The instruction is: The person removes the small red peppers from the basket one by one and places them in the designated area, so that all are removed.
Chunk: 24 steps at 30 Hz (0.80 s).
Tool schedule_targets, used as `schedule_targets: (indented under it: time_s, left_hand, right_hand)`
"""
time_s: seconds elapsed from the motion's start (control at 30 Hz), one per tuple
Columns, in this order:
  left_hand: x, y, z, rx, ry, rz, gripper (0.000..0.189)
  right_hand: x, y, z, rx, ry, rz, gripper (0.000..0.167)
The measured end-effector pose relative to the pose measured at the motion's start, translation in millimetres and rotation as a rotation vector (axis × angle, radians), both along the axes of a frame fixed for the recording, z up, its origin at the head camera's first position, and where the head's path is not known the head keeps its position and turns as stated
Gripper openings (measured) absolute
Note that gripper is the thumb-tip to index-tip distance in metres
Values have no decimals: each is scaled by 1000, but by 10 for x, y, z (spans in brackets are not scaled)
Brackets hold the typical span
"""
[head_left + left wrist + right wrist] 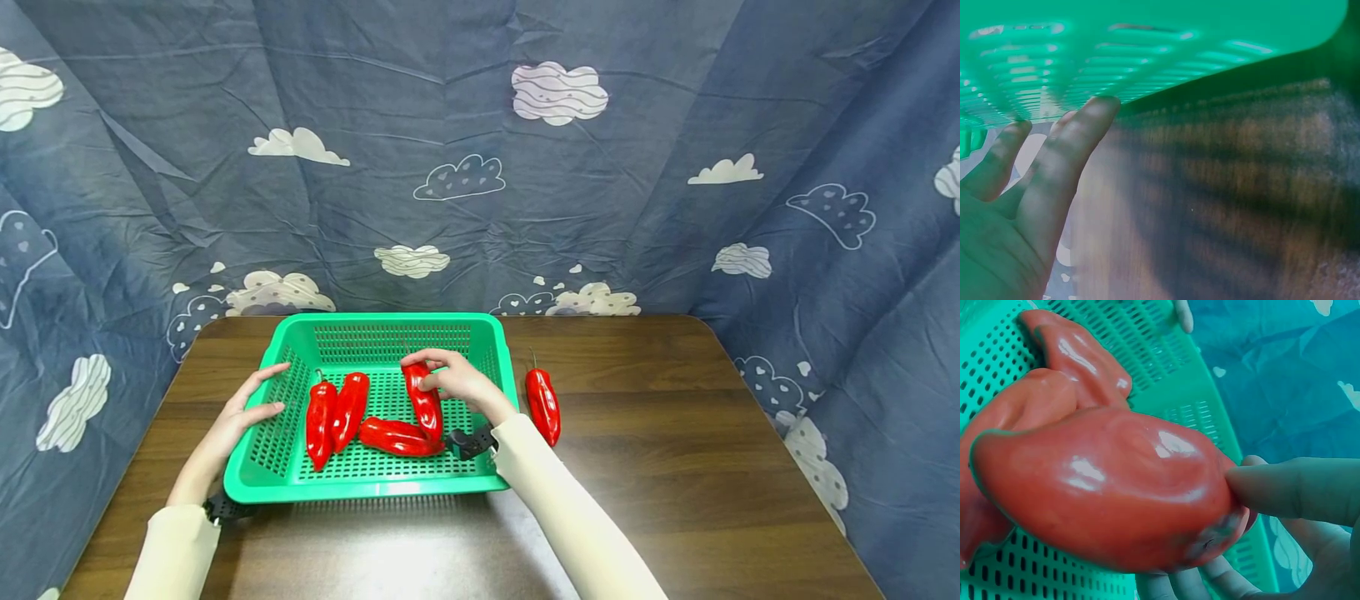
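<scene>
A long red pepper (424,410) is pinched near its upper end between the thumb and fingers of my right hand (461,382), inside the green basket (382,490). In the right wrist view that glossy pepper (1104,481) fills the middle, the thumb on one side and fingers beneath. Its lower end meets another red pepper (397,437) lying crosswise. Two more peppers, one at the left (320,425) and one beside it (350,412), lie on the basket floor. My left hand (228,425) is at the basket's left side; in the left wrist view its straight fingers (1079,144) touch the perforated wall.
Outside the basket to the right, one red pepper (543,407) lies on the brown wooden table (675,467). A blue curtain (465,233) with cloud prints hangs behind the table and along its sides. Black wrist cameras sit on both wrists.
</scene>
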<state>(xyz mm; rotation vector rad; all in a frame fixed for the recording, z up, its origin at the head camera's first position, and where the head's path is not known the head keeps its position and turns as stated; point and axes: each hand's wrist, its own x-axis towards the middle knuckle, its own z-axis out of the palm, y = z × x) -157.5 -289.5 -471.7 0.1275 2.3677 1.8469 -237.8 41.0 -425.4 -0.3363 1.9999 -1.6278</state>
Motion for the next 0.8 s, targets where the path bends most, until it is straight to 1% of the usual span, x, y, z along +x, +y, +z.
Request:
schedule_targets:
  time_s: [0.17,0.37,0.63,0.8]
  left_hand:
    - [-6,4,10,-5,0,-2,59]
    - [-4,5,4,-4,-4,2,59]
    - [2,0,8,-7,7,3,59]
    - [13,10,10,3,-13,4,60]
  right_hand:
    - [15,62,41,0,18,-2,46]
    - [29,166,91,-26,34,-5,45]
    - [66,332,192,-47,49,-10,43]
    - [96,437,254,-79,64,-2,43]
